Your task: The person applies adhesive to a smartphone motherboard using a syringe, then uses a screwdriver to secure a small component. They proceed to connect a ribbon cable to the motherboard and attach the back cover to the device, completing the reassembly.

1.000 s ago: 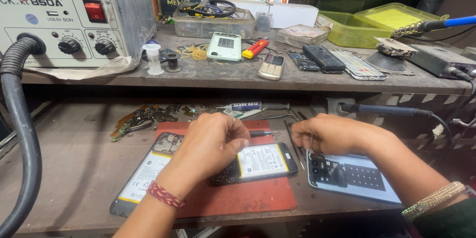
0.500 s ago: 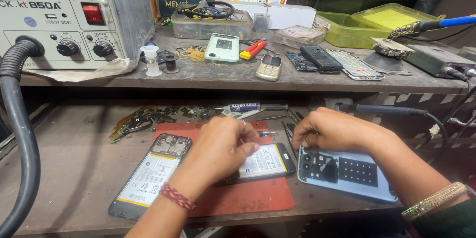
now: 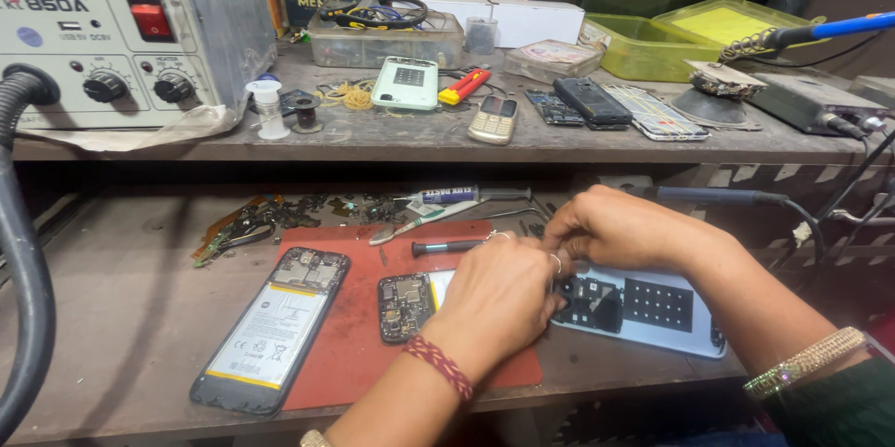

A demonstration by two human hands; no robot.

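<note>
1. Where the bench starts at far left, black hose (image 3: pixel 23 316) hangs by grey rework station (image 3: pixel 121 32) on upper shelf.
2. Opened phone (image 3: pixel 270 330), battery up, lies half on red mat (image 3: pixel 359 335); untouched.
3. 2nd opened phone (image 3: pixel 406 305) on mat, circuit side up, partly under my left hand (image 3: pixel 499 302).
4. L hand: fingers curled together, tips at black module (image 3: pixel 589 302); can't tell if gripping.
5. My right hand (image 3: pixel 615 228): fingers bunched, pressing same module, which sits on white back cover (image 3: pixel 671 321), just right of mat.
6. Screwdriver (image 3: pixel 447 247) lies on mat, just beyond L hand.
</note>
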